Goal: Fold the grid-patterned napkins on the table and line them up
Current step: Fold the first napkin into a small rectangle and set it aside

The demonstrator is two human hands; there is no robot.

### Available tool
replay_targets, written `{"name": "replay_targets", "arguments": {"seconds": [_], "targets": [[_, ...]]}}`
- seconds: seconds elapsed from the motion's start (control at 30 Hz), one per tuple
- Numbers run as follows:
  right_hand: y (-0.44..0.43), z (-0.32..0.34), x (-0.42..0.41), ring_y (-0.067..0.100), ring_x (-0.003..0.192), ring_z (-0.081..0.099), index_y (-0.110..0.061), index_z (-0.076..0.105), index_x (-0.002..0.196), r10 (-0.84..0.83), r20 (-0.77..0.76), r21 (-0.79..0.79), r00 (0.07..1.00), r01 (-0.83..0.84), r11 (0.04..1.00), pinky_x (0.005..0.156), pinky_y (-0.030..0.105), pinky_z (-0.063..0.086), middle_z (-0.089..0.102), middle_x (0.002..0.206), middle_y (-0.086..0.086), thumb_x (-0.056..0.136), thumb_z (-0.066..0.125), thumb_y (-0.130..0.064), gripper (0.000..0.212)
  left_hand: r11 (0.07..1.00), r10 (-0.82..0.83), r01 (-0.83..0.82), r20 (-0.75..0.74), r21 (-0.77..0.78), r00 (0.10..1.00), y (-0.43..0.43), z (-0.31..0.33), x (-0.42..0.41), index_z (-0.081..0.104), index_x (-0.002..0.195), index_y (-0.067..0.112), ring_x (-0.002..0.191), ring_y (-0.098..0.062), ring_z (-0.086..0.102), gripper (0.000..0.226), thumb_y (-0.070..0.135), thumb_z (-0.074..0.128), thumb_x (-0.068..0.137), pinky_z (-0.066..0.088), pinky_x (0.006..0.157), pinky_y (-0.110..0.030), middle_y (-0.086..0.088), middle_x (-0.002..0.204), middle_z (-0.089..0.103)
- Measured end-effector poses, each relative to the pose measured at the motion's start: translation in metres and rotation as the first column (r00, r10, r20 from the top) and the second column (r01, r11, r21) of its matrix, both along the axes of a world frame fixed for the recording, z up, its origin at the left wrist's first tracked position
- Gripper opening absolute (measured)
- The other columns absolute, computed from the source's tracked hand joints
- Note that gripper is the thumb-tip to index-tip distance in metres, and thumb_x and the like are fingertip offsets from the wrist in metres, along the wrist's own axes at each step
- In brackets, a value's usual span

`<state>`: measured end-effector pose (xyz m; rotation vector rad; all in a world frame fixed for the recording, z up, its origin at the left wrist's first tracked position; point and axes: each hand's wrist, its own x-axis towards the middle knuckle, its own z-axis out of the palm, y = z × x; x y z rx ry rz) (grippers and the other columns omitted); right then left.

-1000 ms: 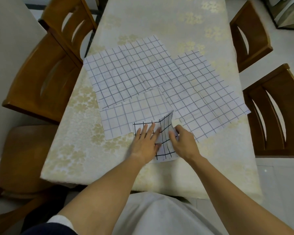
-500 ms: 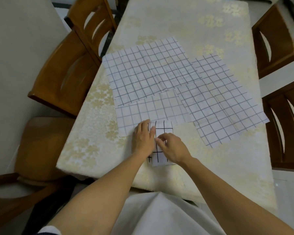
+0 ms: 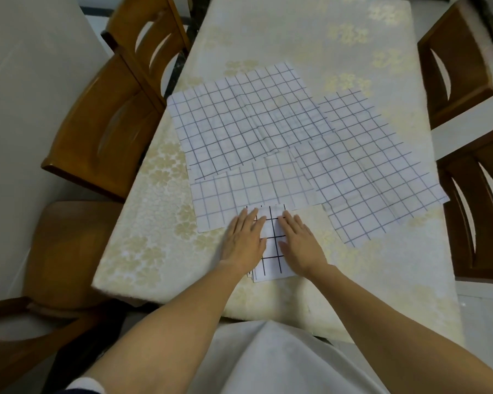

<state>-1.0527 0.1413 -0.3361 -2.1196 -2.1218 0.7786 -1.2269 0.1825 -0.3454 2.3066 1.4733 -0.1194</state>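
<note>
Pressure is now applied to the folded napkin by both palms. The left hand and the right hand are laid flat on it side by side, fingers straight and pointed away from the body, with nothing gripped by either.

A second earlier the right half of this napkin was held upright, pinched by the right hand, while the other half was pinned flat by the left. Half a second earlier the flap had been brought down and was being set in place by the right fingertips. That pinch has since been let go and the flap flattened, so the fold is judged closed and its crease is being set (only a narrow strip of bold grid is seen between the hands, so how squarely the edges meet cannot be told).

The folded napkin is placed near the front edge of the table, with its far end reaching the near edge of a paler napkin. Behind that, two larger sheets are spread open, the left napkin and the right napkin, overlapped at their inner edges. One napkin is thus taken as nearly finished, three are left to be folded, and no lining up has been begun.
</note>
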Motion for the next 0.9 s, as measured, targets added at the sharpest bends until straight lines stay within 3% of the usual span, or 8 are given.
{"name": "replay_targets", "arguments": {"seconds": [0.1, 0.17, 0.37, 0.5, 0.6, 0.7, 0.77, 0.9], "targets": [[0.001, 0.006, 0.0, 0.028, 0.131, 0.049, -0.012, 0.04, 0.15, -0.314, -0.133, 0.073, 0.94, 0.325, 0.943, 0.106, 0.039, 0.046, 0.045, 0.148, 0.01, 0.096, 0.062, -0.026, 0.06, 0.999, 0.007, -0.009, 0.051, 0.034, 0.999, 0.006, 0.008, 0.007, 0.03, 0.157, 0.019, 0.158, -0.022, -0.002, 0.053, 0.036, 0.039, 0.107, -0.001, 0.129, -0.039, -0.003, 0.169, 0.014], [0.004, 0.011, -0.002, 0.025, 0.112, 0.058, -0.012, 0.046, 0.14, -0.458, -0.145, -0.011, 0.877, 0.462, 0.887, 0.088, 0.036, 0.051, 0.052, 0.133, 0.008, 0.095, 0.062, -0.029, 0.051, 0.999, -0.019, 0.014, 0.106, 0.046, 0.994, 0.014, 0.015, 0.015, 0.032, 0.156, 0.018, 0.158, -0.023, 0.001, 0.051, 0.031, 0.042, 0.107, 0.0, 0.129, -0.037, -0.004, 0.168, 0.018], [0.011, 0.003, -0.005, 0.021, 0.088, 0.054, -0.011, 0.059, 0.103, -0.505, -0.101, -0.23, 0.857, 0.473, 0.85, 0.071, 0.03, 0.044, 0.053, 0.114, 0.009, 0.091, 0.065, -0.031, 0.024, 0.95, -0.309, 0.308, 0.008, 0.055, 0.951, 0.044, 0.023, 0.043, 0.03, 0.157, 0.027, 0.158, -0.026, -0.007, 0.059, 0.006, 0.045, 0.105, -0.004, 0.128, -0.042, 0.0, 0.171, 0.005], [0.017, 0.006, 0.009, 0.019, 0.08, 0.054, -0.017, 0.051, 0.089, -0.463, -0.15, -0.236, 0.873, 0.424, 0.875, 0.06, 0.027, 0.039, 0.06, 0.09, 0.003, 0.092, 0.065, -0.028, 0.018, 0.885, -0.455, 0.461, -0.087, 0.064, 0.886, 0.053, 0.018, 0.046, 0.046, 0.147, 0.025, 0.158, -0.026, -0.002, 0.041, 0.014, 0.046, 0.108, -0.002, 0.128, -0.044, -0.001, 0.168, 0.02], [0.022, 0.014, 0.026, 0.019, 0.079, 0.058, -0.019, 0.055, 0.096, -0.463, -0.183, -0.207, 0.867, 0.427, 0.88, 0.062, 0.029, 0.044, 0.061, 0.089, -0.001, 0.093, 0.065, -0.024, 0.012, 0.909, -0.411, 0.414, -0.046, 0.048, 0.91, 0.06, 0.022, 0.043, 0.051, 0.137, 0.02, 0.154, -0.025, 0.019, 0.029, 0.021, 0.042, 0.109, 0.003, 0.128, -0.043, -0.001, 0.155, 0.043], [0.031, 0.018, 0.039, 0.017, 0.088, 0.062, -0.023, 0.063, 0.103, -0.476, -0.195, -0.193, 0.857, 0.442, 0.876, 0.074, 0.032, 0.051, 0.063, 0.095, -0.005, 0.09, 0.071, -0.026, 0.016, 0.932, -0.357, 0.357, -0.01, 0.058, 0.934, 0.064, 0.028, 0.04, 0.055, 0.124, 0.02, 0.122, -0.025, 0.052, 0.02, 0.023, 0.041, 0.11, 0.027, 0.112, -0.034, -0.001, 0.123, 0.063], [0.036, 0.017, 0.044, 0.016, 0.091, 0.065, -0.028, 0.065, 0.099, -0.478, -0.201, -0.186, 0.855, 0.446, 0.875, 0.083, 0.036, 0.055, 0.068, 0.095, -0.007, 0.087, 0.074, -0.033, 0.016, 0.955, -0.295, 0.295, 0.015, 0.027, 0.955, 0.063, 0.032, 0.038, 0.058, 0.123, 0.02, 0.108, -0.024, 0.056, 0.023, 0.028, 0.039, 0.111, 0.033, 0.089, -0.031, -0.001, 0.115, 0.066], [0.044, 0.019, 0.049, 0.015, 0.088, 0.063, -0.029, 0.068, 0.09, -0.433, -0.069, -0.152, 0.899, 0.42, 0.895, 0.093, 0.041, 0.05, 0.064, 0.084, -0.012, 0.091, 0.068, -0.047, 0.018, 0.986, -0.155, 0.159, 0.071, -0.052, 0.985, 0.062, 0.032, 0.032, 0.063, 0.121, 0.019, 0.104, -0.023, 0.06, 0.024, 0.03, 0.045, 0.109, 0.042, 0.086, -0.032, 0.0, 0.113, 0.067]]}}
